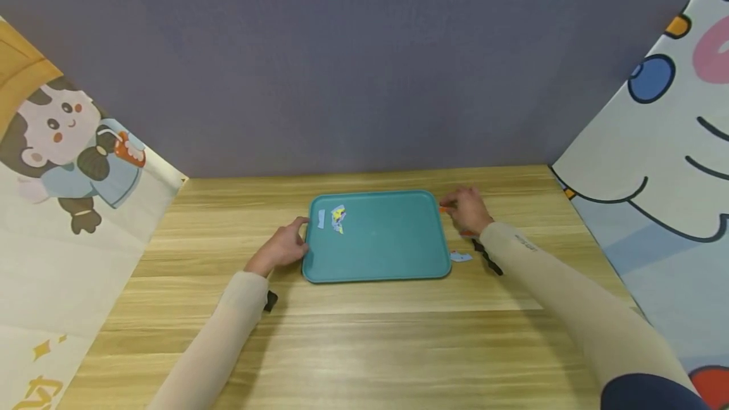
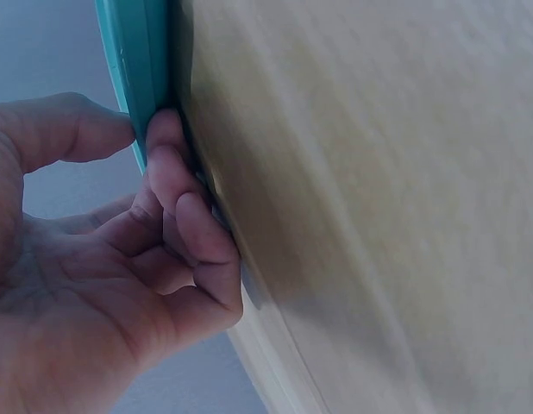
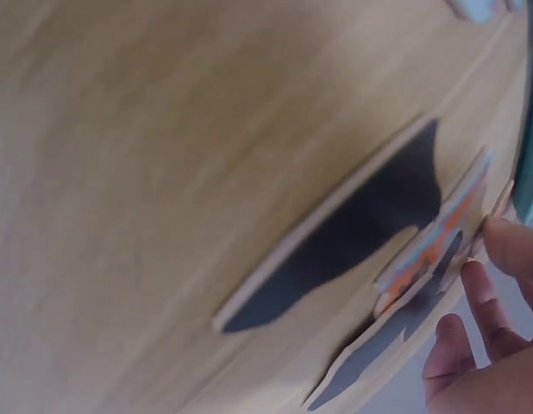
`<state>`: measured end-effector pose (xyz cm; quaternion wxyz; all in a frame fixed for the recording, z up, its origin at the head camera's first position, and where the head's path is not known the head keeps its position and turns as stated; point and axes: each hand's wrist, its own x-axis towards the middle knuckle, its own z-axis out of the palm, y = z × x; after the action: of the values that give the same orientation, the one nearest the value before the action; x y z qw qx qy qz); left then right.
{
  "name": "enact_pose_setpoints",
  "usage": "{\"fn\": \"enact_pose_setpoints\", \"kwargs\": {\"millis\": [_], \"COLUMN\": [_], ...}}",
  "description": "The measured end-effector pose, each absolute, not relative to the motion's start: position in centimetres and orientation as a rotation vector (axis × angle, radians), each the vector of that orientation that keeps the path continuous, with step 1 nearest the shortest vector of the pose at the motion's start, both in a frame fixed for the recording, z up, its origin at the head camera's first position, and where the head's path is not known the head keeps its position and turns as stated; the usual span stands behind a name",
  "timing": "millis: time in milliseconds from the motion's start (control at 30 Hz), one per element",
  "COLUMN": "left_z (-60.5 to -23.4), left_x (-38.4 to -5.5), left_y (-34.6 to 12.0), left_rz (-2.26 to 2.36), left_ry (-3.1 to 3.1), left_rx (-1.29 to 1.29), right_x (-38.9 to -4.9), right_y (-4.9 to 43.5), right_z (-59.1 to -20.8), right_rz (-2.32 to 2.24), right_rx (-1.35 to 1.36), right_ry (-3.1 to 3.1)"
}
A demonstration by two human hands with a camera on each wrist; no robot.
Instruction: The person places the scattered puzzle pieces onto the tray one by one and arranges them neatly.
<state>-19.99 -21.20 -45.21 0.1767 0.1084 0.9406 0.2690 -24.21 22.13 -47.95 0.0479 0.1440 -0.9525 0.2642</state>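
- Closest thing to the head cam is the right sleeve [image 1: 560, 299], beige with a navy part [image 1: 649, 392] in the bottom corner.
- Left hand [image 1: 283, 247] is pinching the tray's left edge, thumb on the rim and fingers curled against its underside.
- That teal tray [image 1: 387, 245] sits flat on the wood-look table [image 1: 364, 347], with a pale blue strip [image 1: 321, 219] and some yellow patterned bits [image 1: 338, 214] toward its left end.
- Right hand [image 1: 469, 209] is narrow, fingertips at an orange piece [image 1: 443, 209] right by the tray's right edge. Honestly can't tell if it's gripped.
- Light blue piece [image 1: 460, 257] lies just beside the tray's lower right corner.
- Right wrist cam also shows two dark pieces [image 3: 353, 237], with an orange-and-blue one [image 3: 443, 233] between them.
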Motion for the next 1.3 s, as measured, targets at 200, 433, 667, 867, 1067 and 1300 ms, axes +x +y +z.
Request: {"fn": "enact_pose_setpoints", "kwargs": {"millis": [200,433,667,867,1067,1300], "left_z": [-45.0,-44.9,-45.1,-45.1,-45.0,-44.9], "left_x": [-20.0,-19.8,-19.9,-19.8,-19.9,-19.8], "left_y": [-21.1,-21.1,-21.2,-21.1,-21.1,-21.1], "left_rz": [0.762,0.765,0.768,0.763,0.757,0.752], "left_ry": [2.662,2.662,2.663,2.664,2.654,2.661], "left_rx": [0.306,0.304,0.307,0.318,0.296,0.304], "right_x": [-24.4,-24.3,-24.0,-23.7,-23.7,-23.6], "right_y": [22.6,22.9,22.6,22.0,21.7,21.8], "right_z": [-48.1,-48.2,-47.9,-47.7,-47.6,-47.4], "right_rz": [0.826,0.872,0.893,0.882,0.825,0.58], "right_rx": [0.382,0.372,0.302,0.182,0.119,0.042], "right_ry": [-2.901,-2.904,-2.934,-2.974,-2.956,-2.995]}}
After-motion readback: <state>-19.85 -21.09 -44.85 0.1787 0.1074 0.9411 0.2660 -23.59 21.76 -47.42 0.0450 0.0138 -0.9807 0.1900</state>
